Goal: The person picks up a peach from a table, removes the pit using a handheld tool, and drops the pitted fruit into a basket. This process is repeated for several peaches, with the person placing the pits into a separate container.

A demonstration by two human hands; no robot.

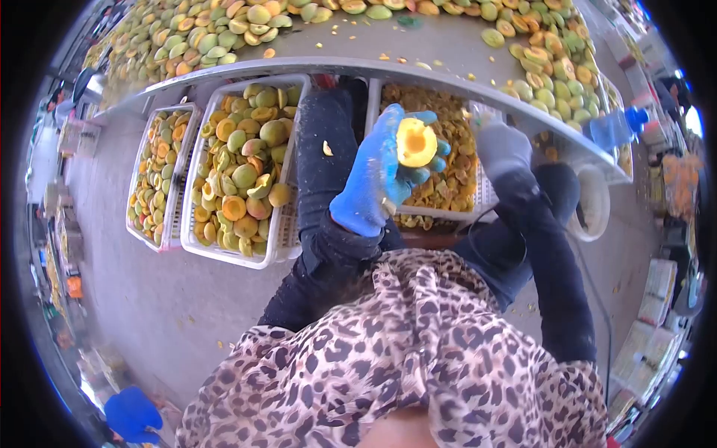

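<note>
My left hand (373, 175), in a blue glove, holds a peach half (417, 142) with its yellow cut face and round hollow turned up toward me. Its fingers wrap behind the fruit, above a white crate (373, 104) of brownish-yellow fruit scraps (452, 168). To the right, my right hand (505, 148) wears a grey glove and is blurred. It looks closed, its front end pointing toward the peach half, but what it grips cannot be made out. A thin dark cord (609, 328) runs down on the right side.
A metal table (336, 41) ahead carries many green and orange fruit halves. Two white crates of fruit, one (261, 257) nearer and one (142, 237) farther left, stand on the floor. A blue-capped bottle (612, 128) and a white bucket (595, 201) are at right.
</note>
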